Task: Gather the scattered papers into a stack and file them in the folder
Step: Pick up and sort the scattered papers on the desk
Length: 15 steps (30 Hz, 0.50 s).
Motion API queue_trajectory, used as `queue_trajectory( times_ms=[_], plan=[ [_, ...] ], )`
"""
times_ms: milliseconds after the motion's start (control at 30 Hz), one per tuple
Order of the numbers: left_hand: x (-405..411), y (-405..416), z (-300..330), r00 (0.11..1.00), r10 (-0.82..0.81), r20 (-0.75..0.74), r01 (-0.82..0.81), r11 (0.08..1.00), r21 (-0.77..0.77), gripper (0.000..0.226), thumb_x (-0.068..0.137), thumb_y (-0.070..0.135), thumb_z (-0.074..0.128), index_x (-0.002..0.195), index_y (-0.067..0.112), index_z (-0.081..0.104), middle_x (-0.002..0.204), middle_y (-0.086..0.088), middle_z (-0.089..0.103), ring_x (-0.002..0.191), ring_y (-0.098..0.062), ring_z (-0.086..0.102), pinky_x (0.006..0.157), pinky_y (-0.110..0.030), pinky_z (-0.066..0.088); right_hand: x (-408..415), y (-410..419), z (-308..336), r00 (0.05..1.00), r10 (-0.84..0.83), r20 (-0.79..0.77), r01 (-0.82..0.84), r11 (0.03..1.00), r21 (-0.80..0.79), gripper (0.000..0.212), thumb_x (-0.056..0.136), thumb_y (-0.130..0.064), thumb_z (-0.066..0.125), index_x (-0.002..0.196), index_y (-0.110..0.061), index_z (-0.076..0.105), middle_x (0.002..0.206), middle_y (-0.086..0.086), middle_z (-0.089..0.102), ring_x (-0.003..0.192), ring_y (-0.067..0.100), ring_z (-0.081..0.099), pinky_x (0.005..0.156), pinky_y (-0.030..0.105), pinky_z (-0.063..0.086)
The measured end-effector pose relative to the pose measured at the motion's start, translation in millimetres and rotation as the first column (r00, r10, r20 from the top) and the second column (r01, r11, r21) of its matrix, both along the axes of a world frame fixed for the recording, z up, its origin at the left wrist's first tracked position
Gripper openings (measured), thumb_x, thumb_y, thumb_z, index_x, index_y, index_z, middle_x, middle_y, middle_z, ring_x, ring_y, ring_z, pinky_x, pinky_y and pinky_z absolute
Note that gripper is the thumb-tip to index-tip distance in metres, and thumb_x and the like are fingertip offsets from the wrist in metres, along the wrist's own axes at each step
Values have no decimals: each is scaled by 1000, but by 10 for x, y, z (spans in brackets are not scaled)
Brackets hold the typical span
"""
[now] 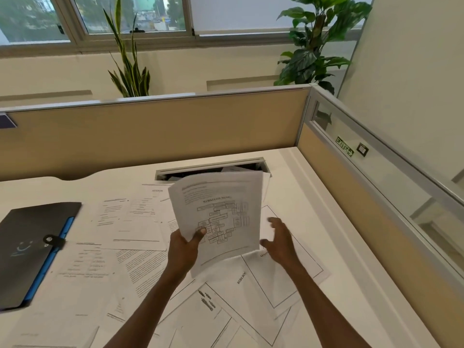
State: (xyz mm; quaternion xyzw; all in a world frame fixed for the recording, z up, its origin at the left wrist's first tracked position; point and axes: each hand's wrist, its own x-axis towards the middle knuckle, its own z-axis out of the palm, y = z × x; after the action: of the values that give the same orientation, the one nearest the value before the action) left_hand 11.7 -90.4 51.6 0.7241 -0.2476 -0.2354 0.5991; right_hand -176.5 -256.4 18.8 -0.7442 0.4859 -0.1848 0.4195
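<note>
My left hand holds a thin stack of papers raised above the desk, thumb on the top sheet, which shows a printed flowchart. My right hand hovers just right of the stack's lower right corner, fingers spread and holding nothing. Several loose printed papers lie scattered and overlapping on the white desk, under and around both arms. A closed dark folder with blue tabs and a strap clasp lies at the left.
Tan cubicle partitions wall the desk at the back and right. An open cable slot is set into the desk behind the held stack. Two plants stand beyond the partition, by the windows.
</note>
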Motion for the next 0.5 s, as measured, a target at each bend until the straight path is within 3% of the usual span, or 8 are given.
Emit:
queue_trajectory(
  times_ms=[100, 200, 300, 400, 500],
  plan=[
    [135, 73, 55, 999, 38, -23, -39, 999, -31, 19, 89, 18, 69, 107, 24, 68, 88, 14, 74, 80, -9, 73, 65, -30, 60, -303, -192, -153, 884, -153, -441, 155, 987, -33, 86, 74, -33, 81, 139, -8, 31, 137, 21, 41, 128, 39, 37, 100, 43, 38],
    [269, 181, 87, 995, 93, -44, -95, 995, -40, 16, 88, 19, 70, 101, 27, 66, 84, 18, 73, 75, -3, 71, 59, -22, 56, -509, -203, -245, 736, -165, -657, 177, 983, -48, 103, 64, -55, 80, 137, -6, 27, 137, 20, 35, 129, 38, 34, 101, 47, 39],
    [376, 305, 95, 988, 144, -61, -147, 988, -48, 21, 88, 17, 70, 107, 22, 65, 92, 15, 70, 81, -2, 67, 65, -24, 54, -580, -218, -303, 706, -162, -689, 162, 985, -67, 100, 59, -62, 80, 128, -6, 36, 132, 17, 42, 125, 36, 39, 98, 47, 39],
    [456, 443, 97, 978, 193, -77, -198, 978, -70, 25, 87, 15, 71, 110, 21, 64, 92, 14, 69, 82, -1, 66, 67, -23, 52, -603, -253, -263, 742, -147, -655, 202, 979, 8, 89, 59, -54, 83, 121, -6, 42, 125, 15, 52, 121, 35, 48, 93, 44, 42],
    [544, 583, 101, 969, 232, -91, -238, 969, -67, 28, 87, 15, 71, 114, 19, 64, 95, 10, 70, 85, -4, 66, 74, -27, 52, -652, -248, -253, 857, -205, -473, 260, 964, 53, 43, 68, -34, 83, 81, -13, 48, 99, 14, 58, 92, 30, 57, 72, 33, 40]
  ],
)
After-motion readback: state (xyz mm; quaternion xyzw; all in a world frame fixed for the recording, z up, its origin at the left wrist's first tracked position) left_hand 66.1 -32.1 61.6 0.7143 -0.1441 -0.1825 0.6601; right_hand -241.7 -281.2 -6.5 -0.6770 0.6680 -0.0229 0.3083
